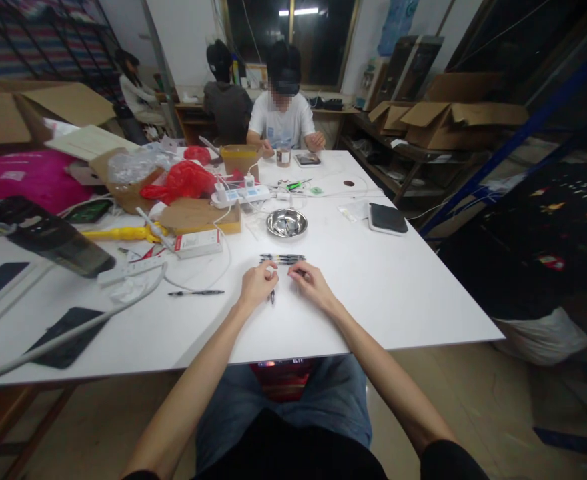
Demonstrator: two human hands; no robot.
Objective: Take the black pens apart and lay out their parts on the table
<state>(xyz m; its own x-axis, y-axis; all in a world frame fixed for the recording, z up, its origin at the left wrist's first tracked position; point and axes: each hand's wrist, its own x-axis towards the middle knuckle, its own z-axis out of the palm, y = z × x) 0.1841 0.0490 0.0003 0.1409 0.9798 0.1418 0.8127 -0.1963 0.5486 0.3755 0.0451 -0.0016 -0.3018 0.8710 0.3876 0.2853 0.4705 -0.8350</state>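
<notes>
Pens (282, 259) lie in a close row on the white counter (383, 293), their long axes running left to right, across the line of reach. The row is directly beyond both hands, roughly centred between them; neither hand is clearly nearer. The left hand (259, 283) is at the row's left end, fingers curled and thumb drawn toward the index finger; whether it grips anything cannot be told. The right hand (312, 283) is at the right end, similarly half closed, with something dark at its fingertips, its hold uncertain. A small dark piece (272, 297) lies just beside the left hand, pointing toward the wearer. A single pen (196, 293) lies apart to the left, likewise crosswise. Beyond the row stands a steel bowl (301, 229).
</notes>
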